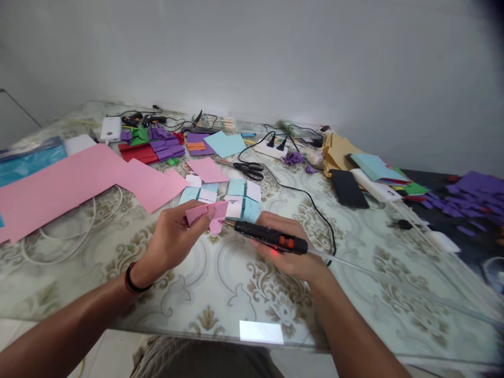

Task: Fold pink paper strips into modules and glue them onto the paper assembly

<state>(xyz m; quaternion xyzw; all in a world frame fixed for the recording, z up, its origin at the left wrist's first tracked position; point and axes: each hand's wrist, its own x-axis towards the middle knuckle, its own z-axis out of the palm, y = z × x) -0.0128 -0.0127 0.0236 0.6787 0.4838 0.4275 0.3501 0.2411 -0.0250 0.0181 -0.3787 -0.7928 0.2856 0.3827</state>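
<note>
My left hand (pixel 175 233) pinches a folded piece of pink paper (pixel 207 210) above the table. In my right hand (pixel 289 241) is a black hot glue gun (pixel 271 236) with red buttons and a small red light. Its brass nozzle points left and meets, or nearly meets, the right edge of the pink paper; contact is hard to tell. A clear glue stick (pixel 346 262) runs out of its rear. Just beyond my hands lie folded blue and white paper squares (pixel 244 197) and a second such group (pixel 200 190), partly behind the pink paper.
Large pink sheets (pixel 79 181) cover the left side, with a white cable (pixel 94 231) by them. Black-handled scissors (pixel 250 169) lie behind the squares. A power strip (pixel 271 149), a black phone (pixel 348 189) and purple paper pieces (pixel 472 199) are farther back and right.
</note>
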